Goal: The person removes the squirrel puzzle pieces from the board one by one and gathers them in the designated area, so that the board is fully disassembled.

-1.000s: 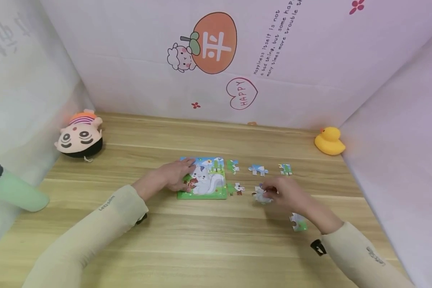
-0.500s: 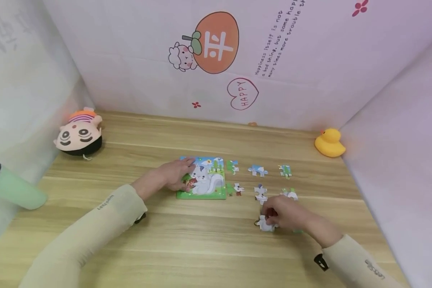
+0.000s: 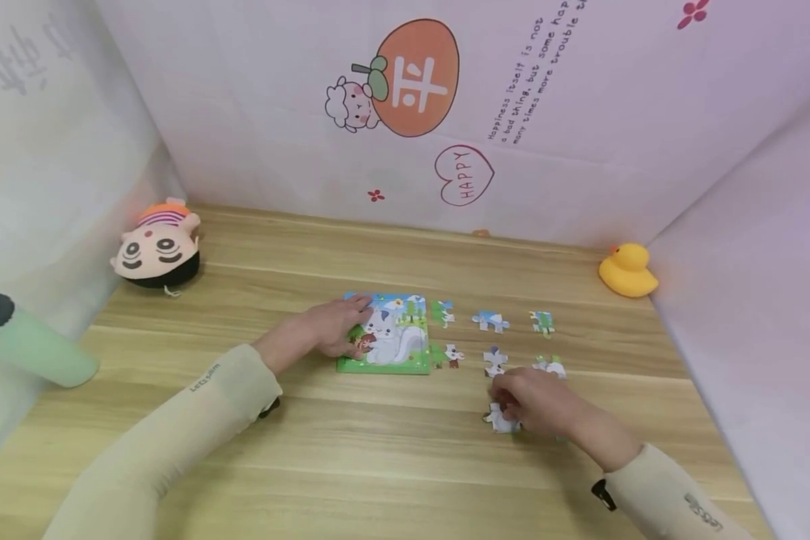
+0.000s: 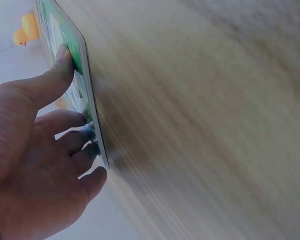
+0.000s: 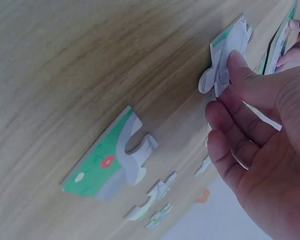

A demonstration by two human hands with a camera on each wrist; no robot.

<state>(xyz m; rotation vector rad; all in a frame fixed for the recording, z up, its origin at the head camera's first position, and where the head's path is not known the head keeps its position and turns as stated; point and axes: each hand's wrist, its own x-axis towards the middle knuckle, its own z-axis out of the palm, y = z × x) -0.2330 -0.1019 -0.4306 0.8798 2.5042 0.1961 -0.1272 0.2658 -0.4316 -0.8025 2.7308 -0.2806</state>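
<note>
My left hand [image 3: 327, 328] rests on the left part of a square puzzle picture board [image 3: 405, 341] showing a grey squirrel. In the left wrist view its thumb lies on the green border, with the fingers spread along the edge. To the right, my right hand [image 3: 543, 399] pinches a grey-and-green puzzle piece [image 5: 233, 47] low at the table, thumb on its face. Just above it lies a squirrel-head piece [image 3: 495, 358], and a grey-and-green piece [image 3: 550, 366] is partly behind the hand. A green corner piece [image 5: 110, 155] with a red flower lies beside the hand.
More puzzle pieces lie right of the board: a tree piece [image 3: 443, 312], a sky piece [image 3: 490, 321], a corner piece [image 3: 542, 322] and a brown-and-white piece [image 3: 447, 355]. Farther out are a yellow duck [image 3: 628, 270], a plush doll [image 3: 158, 247] and a green bottle [image 3: 37, 341].
My right hand has moved the grey-and-green puzzle piece toward me, below the squirrel-head piece, and has stayed there over the last half second. My left hand has kept its place on the board.
</note>
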